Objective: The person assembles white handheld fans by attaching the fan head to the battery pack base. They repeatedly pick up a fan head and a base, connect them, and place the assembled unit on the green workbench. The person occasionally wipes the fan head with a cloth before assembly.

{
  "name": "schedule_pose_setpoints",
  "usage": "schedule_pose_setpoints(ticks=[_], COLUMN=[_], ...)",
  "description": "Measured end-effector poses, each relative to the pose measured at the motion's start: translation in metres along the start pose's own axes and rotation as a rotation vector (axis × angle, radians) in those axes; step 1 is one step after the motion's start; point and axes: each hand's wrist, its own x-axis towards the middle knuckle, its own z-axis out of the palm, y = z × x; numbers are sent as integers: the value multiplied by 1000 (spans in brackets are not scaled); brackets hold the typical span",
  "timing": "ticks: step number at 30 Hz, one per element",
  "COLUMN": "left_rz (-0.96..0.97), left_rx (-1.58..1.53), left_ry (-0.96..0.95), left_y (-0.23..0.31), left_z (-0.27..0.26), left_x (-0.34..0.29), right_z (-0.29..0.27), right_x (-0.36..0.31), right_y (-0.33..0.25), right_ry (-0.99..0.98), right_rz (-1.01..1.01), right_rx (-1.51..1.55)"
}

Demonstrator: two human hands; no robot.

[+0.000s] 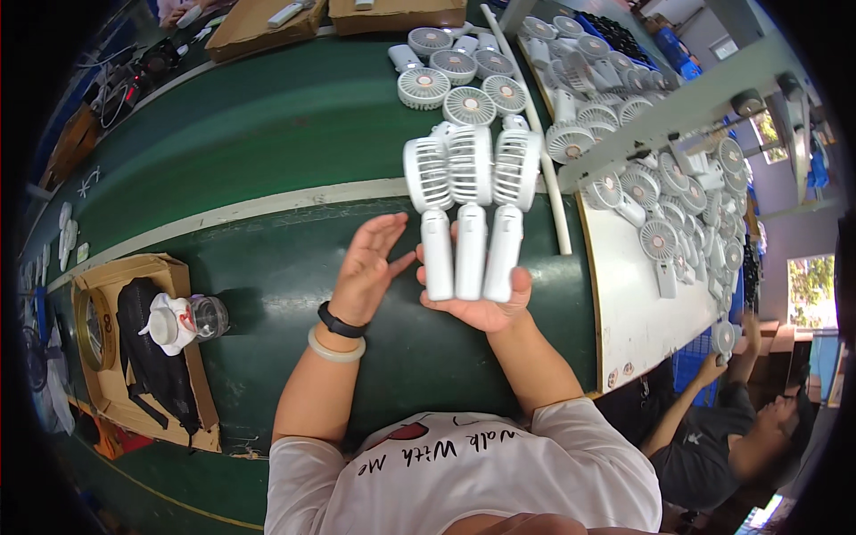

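Three white handheld fans [469, 254] stand side by side in my right hand [489, 310], which grips them round the lower handles. Their round slatted heads point away from me, above the green table [294, 241]. My left hand [370, 267], with a dark wristband and a pale bangle on its wrist, is raised just left of the fans. Its fingers are apart, and nothing lies in them. Beyond the held fans, more white fans [455, 67] sit grouped on the green belt [267, 116].
A white rail [546, 160] runs along the belt's right side. Many fans [658, 239] are heaped on the white table [624, 312] at right. On the left, a cardboard box [207, 392] holds a black bag and a bottle [209, 317]. A co-worker [713, 437] handles a fan at far right.
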Motion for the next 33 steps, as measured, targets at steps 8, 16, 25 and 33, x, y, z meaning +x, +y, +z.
schedule_pose_setpoints(ticks=[8,16,25,33], left_rz=[-81,-67,229,164], left_rx=[322,1015,2117,2138], left_ry=[154,256,291,230], left_y=[-13,-23,-39,-21], left_z=[-1,20,38,4], left_x=[1,15,138,176], right_z=[9,14,30,20], right_x=[-40,-85,-235,-270], right_y=[-11,-35,-120,-150], right_ry=[-109,-126,1019,1415], right_rz=[-108,-194,-265,5], right_rx=[70,-22,-1377,-2304])
